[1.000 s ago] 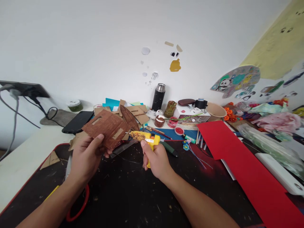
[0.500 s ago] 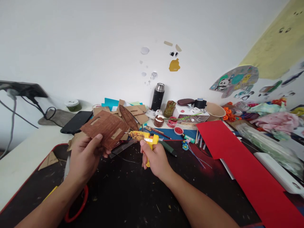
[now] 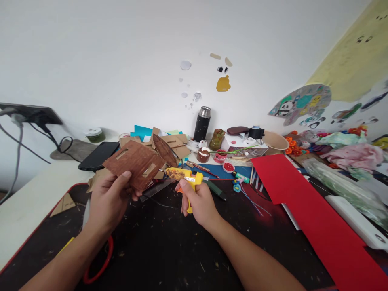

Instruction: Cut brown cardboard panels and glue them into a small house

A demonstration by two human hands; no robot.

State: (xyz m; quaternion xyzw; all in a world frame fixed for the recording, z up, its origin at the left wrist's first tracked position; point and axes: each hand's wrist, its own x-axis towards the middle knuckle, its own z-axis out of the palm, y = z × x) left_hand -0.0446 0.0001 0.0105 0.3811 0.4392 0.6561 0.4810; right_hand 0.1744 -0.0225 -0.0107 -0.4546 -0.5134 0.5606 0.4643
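Note:
Between the thumb and fingers of my left hand (image 3: 110, 198) is a brown-painted cardboard piece (image 3: 135, 163) with two rectangular cut-outs, tilted up above the table. My right hand (image 3: 198, 200) is wrapped round the handle of a yellow hot glue gun (image 3: 189, 178). The stained front of the gun points left, and its nozzle tip is at the right edge of the cardboard piece; whether it touches cannot be made out. A brown oval cardboard piece (image 3: 163, 149) stands behind them.
Red-handled scissors (image 3: 101, 262) lie by my left forearm. A black flask (image 3: 202, 123), paint jars (image 3: 203, 154) and cardboard scraps (image 3: 178, 147) crowd the back. A long red sheet (image 3: 303, 210) covers the right side. A black phone (image 3: 98, 155) lies at the left.
The glue gun and the cardboard piece stay almost in the same place. My right-hand fingers have shifted slightly on the gun, around its orange trigger. The view has moved a little.

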